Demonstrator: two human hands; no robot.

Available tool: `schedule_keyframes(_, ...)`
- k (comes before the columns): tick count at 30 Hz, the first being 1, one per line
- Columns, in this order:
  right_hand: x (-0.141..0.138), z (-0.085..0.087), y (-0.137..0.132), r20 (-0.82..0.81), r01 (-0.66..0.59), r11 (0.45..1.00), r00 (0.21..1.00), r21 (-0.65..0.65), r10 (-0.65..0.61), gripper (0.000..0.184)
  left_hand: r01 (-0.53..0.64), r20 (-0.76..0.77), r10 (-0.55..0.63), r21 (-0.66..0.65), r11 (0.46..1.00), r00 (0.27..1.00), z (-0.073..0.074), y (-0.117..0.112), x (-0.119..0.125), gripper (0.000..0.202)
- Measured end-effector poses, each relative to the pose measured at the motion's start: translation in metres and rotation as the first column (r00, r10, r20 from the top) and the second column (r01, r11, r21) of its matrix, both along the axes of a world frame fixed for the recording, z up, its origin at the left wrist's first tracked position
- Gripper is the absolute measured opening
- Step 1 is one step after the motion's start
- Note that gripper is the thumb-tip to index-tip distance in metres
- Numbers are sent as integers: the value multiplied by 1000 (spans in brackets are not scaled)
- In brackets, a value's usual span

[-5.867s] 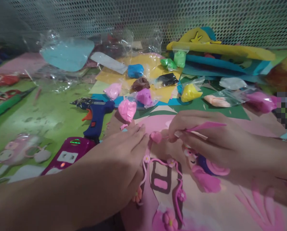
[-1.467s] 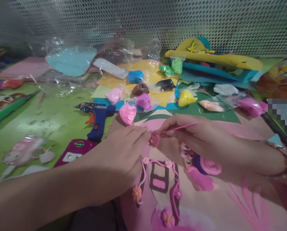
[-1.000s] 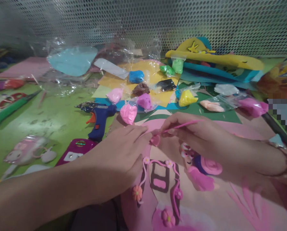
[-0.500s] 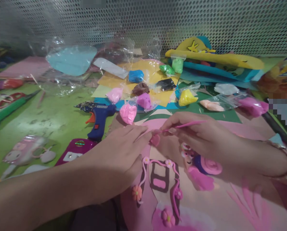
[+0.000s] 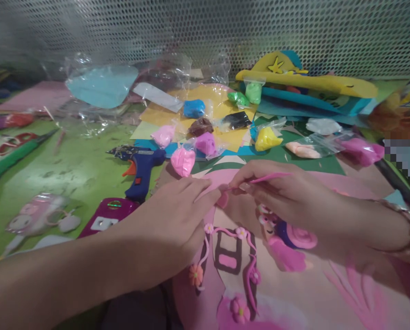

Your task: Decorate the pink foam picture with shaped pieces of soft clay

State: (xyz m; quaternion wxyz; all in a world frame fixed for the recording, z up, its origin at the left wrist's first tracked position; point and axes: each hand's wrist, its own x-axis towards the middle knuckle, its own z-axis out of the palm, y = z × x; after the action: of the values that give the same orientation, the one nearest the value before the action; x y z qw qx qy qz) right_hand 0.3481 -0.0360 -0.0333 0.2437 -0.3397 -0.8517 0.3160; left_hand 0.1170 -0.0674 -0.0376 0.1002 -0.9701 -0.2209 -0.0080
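My right hand (image 5: 277, 192) grips a slim pink clay modelling tool (image 5: 270, 177) between thumb and fingers, its thin tip pointing left. My left hand (image 5: 180, 211) lies over the pink paper picture (image 5: 294, 302) with fingers stretched out and thumb apart. Its fingertips meet the tool's tip above a small pink clay piece (image 5: 223, 200), partly hidden by the fingers. Below sits a brown frame shape (image 5: 237, 259) edged with wavy pink clay strands and clay flowers (image 5: 240, 310). Partly under my right hand is a clay snail-like figure (image 5: 299, 236) with a pink spiral.
Several bags of coloured clay, among them a yellow one (image 5: 267, 139) and a blue one (image 5: 194, 108), lie behind the picture. To the left are a blue glue gun (image 5: 143, 172), a magenta power socket (image 5: 105, 215) and green-handled scissors (image 5: 15, 156). A perforated metal panel (image 5: 205, 36) stands behind.
The tool in my right hand has shifted and tilted slightly. My left fingers have moved a little to the right along the clay piece. Everything else stays put.
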Motion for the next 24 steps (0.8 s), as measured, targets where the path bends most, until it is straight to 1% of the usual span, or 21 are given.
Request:
schedule_keyframes(2, 0, 0, 0, 10, 7, 1000, 1000, 10, -7, 20, -5, -12, 5, -5, 1000, 1000, 0, 0, 1, 32)
schedule_keyframes(4, 1, 0, -1, 16, 5, 1000, 1000, -6, -5, 21, -11, -27, 10, -19, 1000, 1000, 0, 1, 2, 31)
schedule_keyframes(7, 2, 0, -1, 17, 16, 1000, 1000, -3, -16, 20, -40, -13, 40, -71, 997, 999, 2, 1, 3, 32)
schedule_keyframes(10, 4, 4, 0, 17, 49, 997, 999, 57, -51, 19, -173, 58, 185, -162, 971, 981, 4, 3, 4, 38)
schedule_keyframes(12, 5, 13, -1, 40, 70, 990, 996, 122, -76, 18, -265, 92, 285, -187, 946, 954, 7, 5, 5, 40)
schedule_keyframes(14, 8, 26, -3, 87, 88, 972, 990, 218, -109, 20, -331, 133, 351, -154, 931, 927, 11, 8, 4, 36)
schedule_keyframes(16, 12, 40, -6, 163, 87, 947, 976, 310, -143, 26, -400, 181, 413, -106, 911, 893, 12, 11, 3, 33)
schedule_keyframes(18, 19, 51, -11, 253, 76, 929, 951, 361, -177, 30, -452, 191, 459, -80, 888, 868, 11, 16, 1, 33)
schedule_keyframes(20, 31, 56, -16, 330, 82, 911, 916, 404, -229, 29, -483, 153, 487, -64, 873, 860, 8, 20, -1, 37)
schedule_keyframes(21, 37, 57, -18, 355, 91, 893, 896, 442, -267, 28, -495, 138, 498, -56, 867, 856, 7, 21, -2, 39)
schedule_keyframes(23, 52, 58, -23, 407, 89, 849, 848, 521, -339, 24, -509, 102, 517, -91, 856, 850, 7, 24, -3, 38)
schedule_keyframes(24, 59, 59, -25, 417, 112, 823, 819, 557, -394, 26, -518, 87, 529, -123, 847, 844, 8, 24, -3, 37)
